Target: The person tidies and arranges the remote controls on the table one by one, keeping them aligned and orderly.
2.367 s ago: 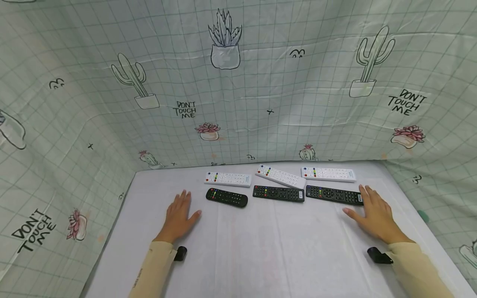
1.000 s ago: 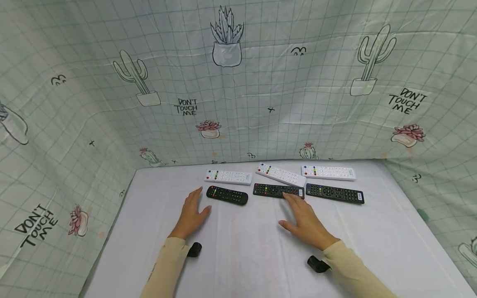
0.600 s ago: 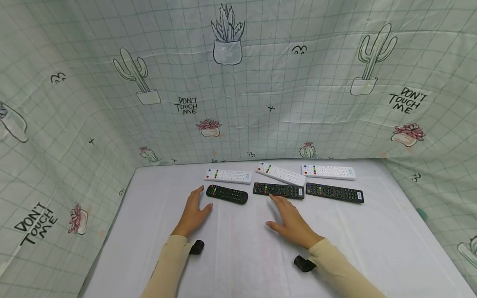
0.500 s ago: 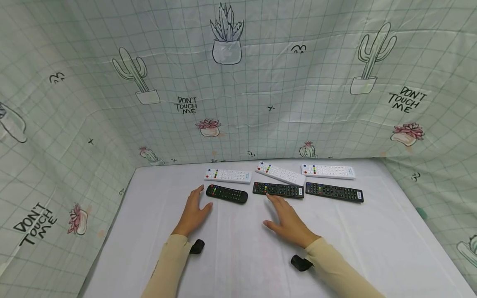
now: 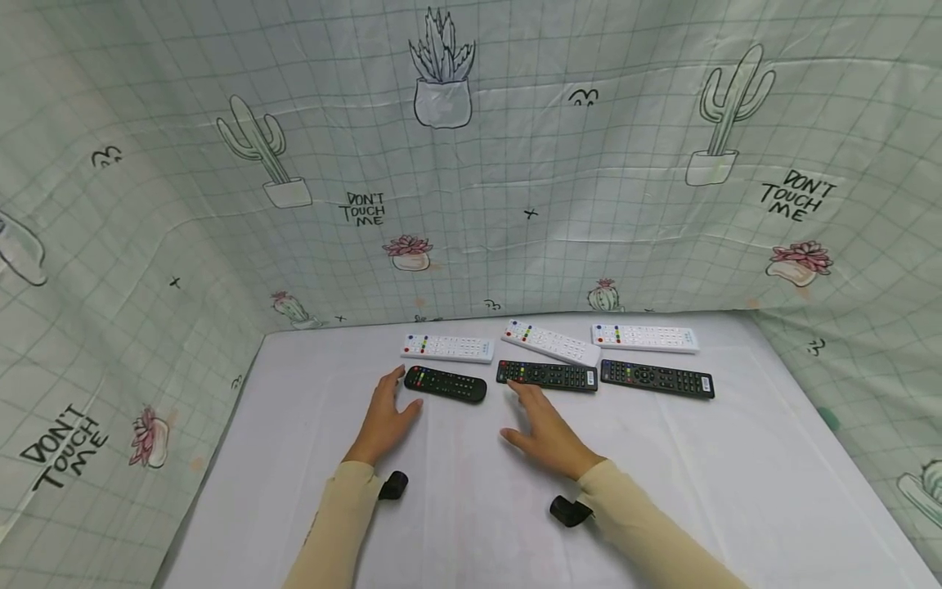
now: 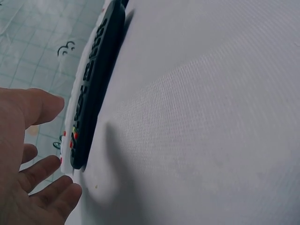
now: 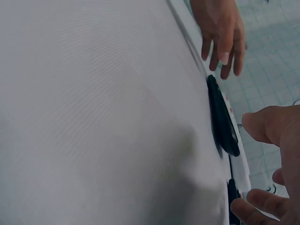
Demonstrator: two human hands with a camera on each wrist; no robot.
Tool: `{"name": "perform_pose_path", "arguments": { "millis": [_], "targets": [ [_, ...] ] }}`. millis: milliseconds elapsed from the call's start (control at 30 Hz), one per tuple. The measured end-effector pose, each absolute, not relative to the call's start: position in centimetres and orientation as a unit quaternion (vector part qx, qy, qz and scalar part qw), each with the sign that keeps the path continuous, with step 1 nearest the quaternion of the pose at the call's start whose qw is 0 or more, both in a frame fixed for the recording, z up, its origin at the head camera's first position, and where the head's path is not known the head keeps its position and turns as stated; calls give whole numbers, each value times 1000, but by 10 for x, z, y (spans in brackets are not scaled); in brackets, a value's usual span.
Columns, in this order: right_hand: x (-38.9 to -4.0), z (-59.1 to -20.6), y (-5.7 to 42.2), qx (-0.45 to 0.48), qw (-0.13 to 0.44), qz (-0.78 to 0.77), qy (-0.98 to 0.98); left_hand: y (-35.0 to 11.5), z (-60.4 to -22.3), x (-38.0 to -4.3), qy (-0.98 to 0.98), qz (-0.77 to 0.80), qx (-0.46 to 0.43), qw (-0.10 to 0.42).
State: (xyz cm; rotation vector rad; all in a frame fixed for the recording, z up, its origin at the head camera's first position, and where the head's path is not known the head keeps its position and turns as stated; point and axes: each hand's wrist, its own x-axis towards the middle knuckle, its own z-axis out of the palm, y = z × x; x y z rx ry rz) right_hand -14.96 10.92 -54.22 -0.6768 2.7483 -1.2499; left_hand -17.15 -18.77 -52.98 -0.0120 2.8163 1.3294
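Observation:
My left hand (image 5: 381,421) hovers with relaxed, spread fingers just left of a black rounded remote control (image 5: 445,384). Its fingertips come close to that remote's left end, and the left wrist view shows a gap between them. My right hand (image 5: 548,429) is held over the cloth in front of the middle black remote control (image 5: 548,375), thumb and fingers apart. In the head view its fingertips overlap that remote's near left edge; whether they touch cannot be told. Neither hand holds anything. In the right wrist view both hands and the rounded black remote (image 7: 221,117) appear.
Behind lie three white remote controls: left (image 5: 447,348), a slanted middle one (image 5: 552,343) and right (image 5: 644,338). Another black remote (image 5: 657,379) lies to the right. A white cloth covers the table (image 5: 471,507). A printed curtain (image 5: 500,164) stands along the back and sides.
My right hand has swept left from the right-hand black remote to the middle one's left part. My left hand has shifted slightly right, towards the rounded remote. The remotes have stayed put.

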Motion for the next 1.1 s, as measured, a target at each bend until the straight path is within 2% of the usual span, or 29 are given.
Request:
{"name": "perform_pose_path", "arguments": {
  "millis": [1100],
  "targets": [
    [-176,-540,61,-176,57,-481,857,-177,-532,-183,890,457,-10,3]
  ]
}}
